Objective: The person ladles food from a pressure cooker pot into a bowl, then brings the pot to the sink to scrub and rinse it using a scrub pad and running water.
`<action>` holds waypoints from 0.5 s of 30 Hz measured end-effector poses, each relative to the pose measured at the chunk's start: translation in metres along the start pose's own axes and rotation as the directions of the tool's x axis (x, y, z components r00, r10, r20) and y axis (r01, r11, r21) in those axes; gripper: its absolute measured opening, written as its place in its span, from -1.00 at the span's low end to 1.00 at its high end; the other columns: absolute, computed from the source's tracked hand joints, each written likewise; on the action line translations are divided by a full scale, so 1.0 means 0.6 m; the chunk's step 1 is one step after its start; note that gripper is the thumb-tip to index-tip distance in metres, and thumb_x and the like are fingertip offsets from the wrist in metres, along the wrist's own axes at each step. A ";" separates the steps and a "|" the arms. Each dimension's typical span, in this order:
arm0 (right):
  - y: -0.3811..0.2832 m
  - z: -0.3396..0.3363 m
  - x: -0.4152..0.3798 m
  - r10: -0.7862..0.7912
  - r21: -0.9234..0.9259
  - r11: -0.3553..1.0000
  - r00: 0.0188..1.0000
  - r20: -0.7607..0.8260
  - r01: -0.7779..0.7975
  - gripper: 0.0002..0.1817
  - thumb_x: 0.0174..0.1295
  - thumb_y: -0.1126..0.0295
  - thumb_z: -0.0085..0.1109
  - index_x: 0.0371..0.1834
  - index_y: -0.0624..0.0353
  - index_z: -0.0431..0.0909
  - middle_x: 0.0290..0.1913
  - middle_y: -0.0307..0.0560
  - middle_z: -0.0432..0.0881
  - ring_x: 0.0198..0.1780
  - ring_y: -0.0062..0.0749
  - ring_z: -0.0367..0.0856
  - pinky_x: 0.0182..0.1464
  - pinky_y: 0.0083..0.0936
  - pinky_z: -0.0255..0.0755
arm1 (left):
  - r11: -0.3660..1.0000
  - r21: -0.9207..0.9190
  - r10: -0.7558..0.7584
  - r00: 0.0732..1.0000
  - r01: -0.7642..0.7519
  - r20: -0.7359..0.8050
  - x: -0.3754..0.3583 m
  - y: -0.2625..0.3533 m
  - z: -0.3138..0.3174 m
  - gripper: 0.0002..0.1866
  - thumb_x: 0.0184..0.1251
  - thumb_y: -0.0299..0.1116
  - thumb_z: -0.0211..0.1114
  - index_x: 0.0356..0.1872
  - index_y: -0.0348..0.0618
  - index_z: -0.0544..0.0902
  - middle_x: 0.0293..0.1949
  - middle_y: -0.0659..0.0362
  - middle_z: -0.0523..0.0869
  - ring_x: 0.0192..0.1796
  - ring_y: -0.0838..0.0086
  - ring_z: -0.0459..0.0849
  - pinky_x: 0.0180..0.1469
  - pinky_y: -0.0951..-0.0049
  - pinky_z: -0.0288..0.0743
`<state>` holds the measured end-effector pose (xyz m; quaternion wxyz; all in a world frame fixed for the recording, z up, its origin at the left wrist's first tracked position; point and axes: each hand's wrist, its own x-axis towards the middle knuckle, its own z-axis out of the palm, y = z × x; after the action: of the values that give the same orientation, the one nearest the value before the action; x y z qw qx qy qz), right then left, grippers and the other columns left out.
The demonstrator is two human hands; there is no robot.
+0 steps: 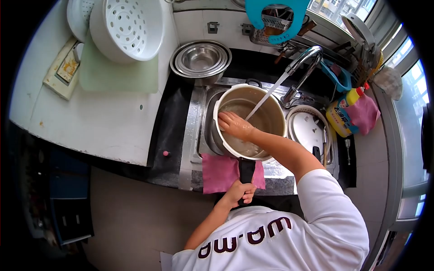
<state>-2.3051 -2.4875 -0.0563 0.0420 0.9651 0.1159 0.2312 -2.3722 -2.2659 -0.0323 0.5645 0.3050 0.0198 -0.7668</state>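
Note:
A large pale metal pot (270, 147) with a long black handle (247, 170) sits tilted over the sink. My left hand (239, 192) is wrapped round that handle near the front edge of the counter. Inside the pot, my right hand (236, 125) presses on the inner left wall, fingers together and curled down; what lies under them, if anything, is hidden. Water runs from the chrome faucet (312, 52) into the pot, where some shallow water shows. Beneath the handle a pink cloth (219, 174) hangs over the counter edge.
Nested steel bowls (201, 58) stand behind the sink at left. A white lid (307, 131) rests in a basket at right, near a yellow detergent bottle (341, 117) with a pink cloth. A white perforated basket (129, 29) occupies the left counter.

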 end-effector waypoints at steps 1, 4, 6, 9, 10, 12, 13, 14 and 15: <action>0.005 -0.002 -0.005 0.005 -0.002 1.000 1.000 0.003 -0.005 -0.56 -0.03 0.39 0.08 0.00 0.23 0.38 0.04 0.06 0.39 0.12 -0.14 0.37 0.18 -0.33 0.25 | 1.000 0.001 -0.006 1.000 0.006 0.003 0.003 -0.005 0.000 -0.87 0.14 -0.56 0.10 -0.39 -0.10 0.34 -0.67 0.30 0.32 -0.79 0.69 0.21 -0.76 0.61 0.13; 0.030 -0.005 -0.010 -0.070 -0.135 0.987 0.989 0.127 0.087 -0.64 0.07 0.35 -0.09 -0.05 0.17 0.45 0.07 -0.03 0.40 0.12 -0.21 0.37 0.16 -0.32 0.25 | 0.995 0.100 -0.006 0.999 0.010 -0.039 0.009 -0.014 0.000 -0.87 0.14 -0.56 0.10 -0.42 -0.09 0.33 -0.69 0.31 0.30 -0.79 0.69 0.21 -0.76 0.60 0.13; 0.050 -0.009 -0.022 0.041 -0.192 0.981 0.987 0.153 -0.011 -0.65 0.08 0.35 -0.09 -0.05 0.15 0.46 0.07 -0.03 0.41 0.12 -0.23 0.37 0.15 -0.32 0.26 | 0.998 0.060 -0.003 0.999 0.005 -0.034 0.005 -0.016 0.003 -0.86 0.14 -0.55 0.09 -0.47 -0.08 0.32 -0.70 0.32 0.28 -0.79 0.70 0.20 -0.77 0.61 0.12; 0.071 0.011 -0.063 0.236 -0.273 0.947 0.941 0.241 -0.167 -0.66 0.14 0.33 -0.10 -0.02 0.11 0.47 0.07 -0.02 0.43 0.12 -0.26 0.38 0.05 -0.28 0.31 | 0.997 -0.075 0.036 0.999 -0.036 -0.004 -0.001 -0.001 0.003 -0.85 0.16 -0.55 0.08 -0.49 -0.06 0.32 -0.70 0.35 0.26 -0.79 0.71 0.20 -0.78 0.64 0.11; 0.065 0.004 -0.066 0.400 -0.277 0.914 0.775 0.489 -0.297 -0.60 0.10 0.32 -0.04 0.05 0.13 0.42 0.12 -0.01 0.41 0.09 -0.22 0.42 0.03 -0.27 0.35 | 0.993 -0.101 0.071 0.997 -0.066 0.042 0.001 0.002 -0.002 -0.86 0.17 -0.56 0.06 -0.46 -0.06 0.32 -0.70 0.36 0.25 -0.80 0.73 0.19 -0.78 0.66 0.10; 0.045 -0.005 -0.074 0.534 -0.345 0.827 0.429 0.729 -0.444 -0.52 0.06 0.31 0.02 0.11 0.18 0.38 0.14 0.02 0.40 0.04 -0.13 0.48 -0.03 -0.19 0.41 | 0.991 -0.118 0.064 0.997 -0.060 0.033 0.003 0.005 0.001 -0.86 0.17 -0.57 0.05 -0.45 -0.06 0.32 -0.70 0.36 0.24 -0.79 0.73 0.18 -0.78 0.66 0.10; 0.031 -0.005 -0.082 0.558 -0.376 0.795 0.331 0.761 -0.476 -0.52 0.05 0.32 0.02 0.10 0.21 0.39 0.12 0.04 0.42 0.00 -0.08 0.51 -0.07 -0.14 0.42 | 0.989 -0.137 0.054 0.998 -0.050 0.024 0.002 0.007 0.004 -0.86 0.18 -0.57 0.04 -0.44 -0.06 0.32 -0.70 0.36 0.24 -0.79 0.73 0.18 -0.78 0.67 0.09; 0.018 -0.025 -0.074 0.393 -0.239 0.850 0.263 0.881 -0.469 -0.48 0.05 0.28 0.01 0.12 0.24 0.37 0.11 0.09 0.43 0.02 -0.07 0.50 -0.08 -0.13 0.44 | 0.990 -0.132 0.053 0.998 -0.049 0.023 0.001 0.011 0.006 -0.86 0.18 -0.57 0.04 -0.44 -0.06 0.32 -0.70 0.36 0.24 -0.79 0.73 0.18 -0.78 0.67 0.09; 0.009 -0.043 -0.061 0.208 -0.096 0.877 0.192 0.959 -0.470 -0.45 0.06 0.23 0.01 0.14 0.28 0.36 0.10 0.13 0.43 0.05 -0.05 0.50 -0.10 -0.12 0.46 | 0.989 -0.140 0.051 0.998 -0.046 0.027 0.002 0.015 0.008 -0.86 0.18 -0.57 0.03 -0.44 -0.05 0.31 -0.69 0.36 0.23 -0.79 0.73 0.18 -0.78 0.66 0.09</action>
<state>-2.3475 -2.5009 -0.0487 -0.0563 0.9055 -0.1250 -0.4016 -2.3665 -2.2719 -0.0260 0.6031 0.2538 0.0572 -0.7541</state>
